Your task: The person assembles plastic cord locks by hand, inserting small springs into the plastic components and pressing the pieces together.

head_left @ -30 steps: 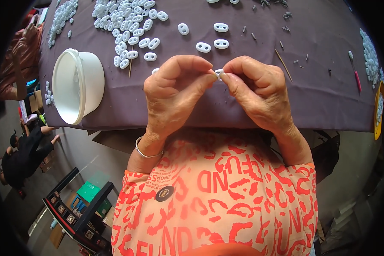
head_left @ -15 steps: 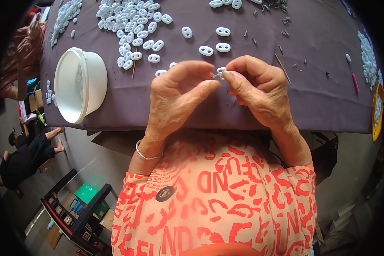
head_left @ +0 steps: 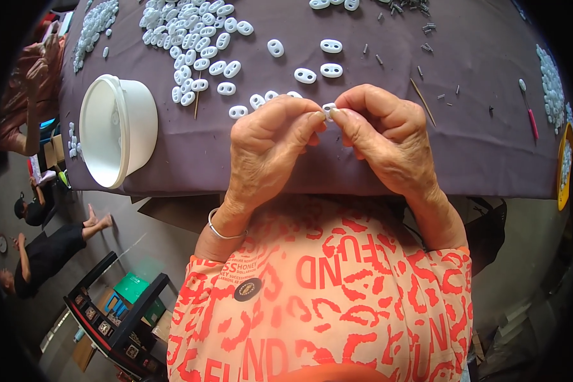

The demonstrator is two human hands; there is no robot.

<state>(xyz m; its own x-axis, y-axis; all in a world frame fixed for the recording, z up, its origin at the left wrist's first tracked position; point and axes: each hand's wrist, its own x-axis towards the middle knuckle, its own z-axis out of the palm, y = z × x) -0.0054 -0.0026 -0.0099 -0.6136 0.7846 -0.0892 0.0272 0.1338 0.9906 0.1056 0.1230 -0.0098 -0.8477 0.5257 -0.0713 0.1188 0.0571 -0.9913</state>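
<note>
Between the thumb and forefinger of my right hand (head_left: 379, 127) is a small white two-hole plastic piece (head_left: 328, 111), like a cord lock part. My left hand (head_left: 277, 137) is pinched closed against its left side, where a thin metal spring showed a moment ago. That spring is now hidden by the fingertips. Both hands are just above the table, close to its near edge. Just beyond them lie loose white two-hole oval pieces (head_left: 305, 76), and a large heap of the same pieces (head_left: 191, 38) spreads over the far left.
A white plastic tub (head_left: 140, 124) is tipped at the left table edge. Small springs (head_left: 410, 7) are scattered at the far right, near a wooden stick (head_left: 423, 102) and a pink-handled tool (head_left: 532, 124). A yellow tray (head_left: 561, 191) sits at the right edge. Another person (head_left: 48, 258) is at the left.
My left thumb and forefinger have closed on the spring that stuck out from the white piece, covering it. My right hand has barely moved. The person in the background has shifted.
</note>
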